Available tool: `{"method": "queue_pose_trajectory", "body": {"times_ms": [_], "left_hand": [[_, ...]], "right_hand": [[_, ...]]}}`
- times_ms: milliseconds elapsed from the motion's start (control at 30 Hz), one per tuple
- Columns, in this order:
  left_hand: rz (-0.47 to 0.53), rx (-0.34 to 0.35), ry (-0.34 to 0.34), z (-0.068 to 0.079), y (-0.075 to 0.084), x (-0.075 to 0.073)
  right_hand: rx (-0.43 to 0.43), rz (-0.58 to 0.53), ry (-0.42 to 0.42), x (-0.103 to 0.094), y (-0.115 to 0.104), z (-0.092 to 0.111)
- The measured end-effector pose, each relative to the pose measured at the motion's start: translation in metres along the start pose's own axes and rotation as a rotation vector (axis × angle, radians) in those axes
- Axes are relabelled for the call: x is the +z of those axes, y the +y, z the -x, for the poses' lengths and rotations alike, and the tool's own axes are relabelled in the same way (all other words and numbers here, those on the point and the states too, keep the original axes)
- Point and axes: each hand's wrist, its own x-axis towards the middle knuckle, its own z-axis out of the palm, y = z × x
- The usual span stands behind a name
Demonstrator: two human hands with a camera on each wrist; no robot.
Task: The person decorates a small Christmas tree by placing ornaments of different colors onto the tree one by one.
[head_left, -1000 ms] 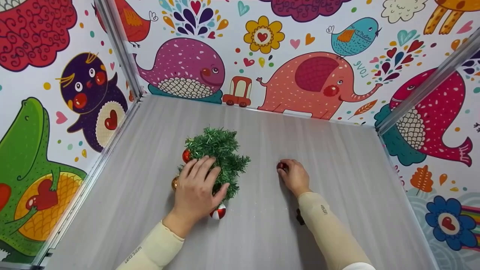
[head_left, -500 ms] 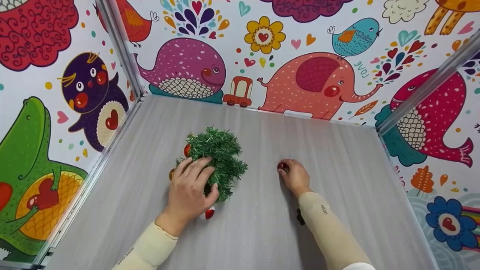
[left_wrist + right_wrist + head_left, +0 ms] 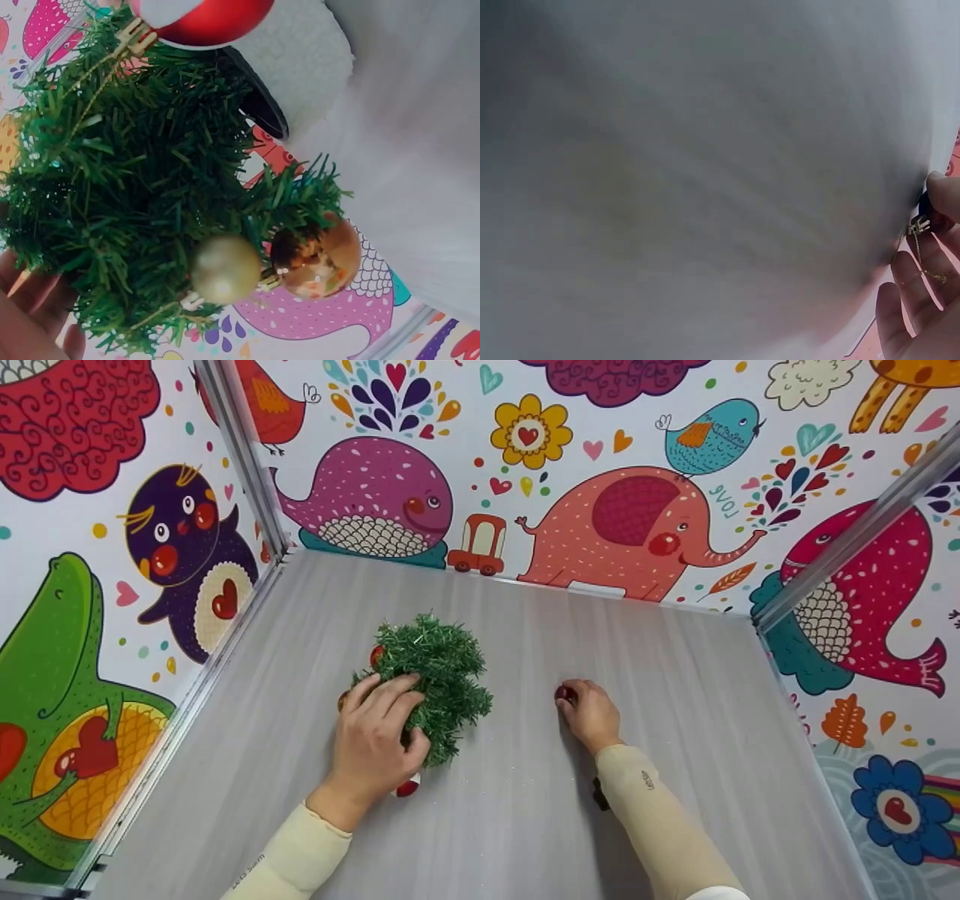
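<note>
A small green artificial Christmas tree stands left of the table's middle. My left hand grips its near left side, fingers and thumb bent into the branches. Hanging from the tree are a red-and-white ball, a shiny gold ball and a matte pale-gold ball. A red ball shows at its far left. White fluffy material with a dark edge is next to the branches in the left wrist view. My right hand pinches a dark red ball with a gold string, low over the table.
The grey wood-grain table is bounded by printed cartoon walls at the back and sides. A metal post rises at the back left corner, another post at the right.
My left hand has shifted a little left and the tree has turned with it, its red-and-white ball swinging left and partly behind the hand. My right hand stays in place.
</note>
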Motion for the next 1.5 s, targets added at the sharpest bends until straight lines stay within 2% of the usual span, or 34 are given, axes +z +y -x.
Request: {"method": "queue_pose_trajectory", "body": {"times_ms": [200, 400, 600, 1033, 1500], "left_hand": [[0.034, -0.015, 0.006, 0.0, -0.003, -0.001], [0.077, -0.041, -0.028, 0.001, -0.006, -0.003], [0.11, -0.035, -0.043, -0.001, -0.012, -0.005], [0.11, -0.033, -0.034, -0.004, -0.017, -0.006], [0.017, 0.062, -0.008, -0.003, -0.015, -0.004]], "right_hand": [[-0.008, 0.001, 0.008, -0.001, -0.002, 0.001], [-0.003, 0.002, 0.006, -0.001, -0.002, 0.0], [-0.002, 0.003, -0.001, -0.001, -0.002, 0.0], [0.016, 0.014, -0.004, 0.0, -0.003, 0.0], [0.014, 0.015, -0.005, -0.001, -0.004, -0.001]]}}
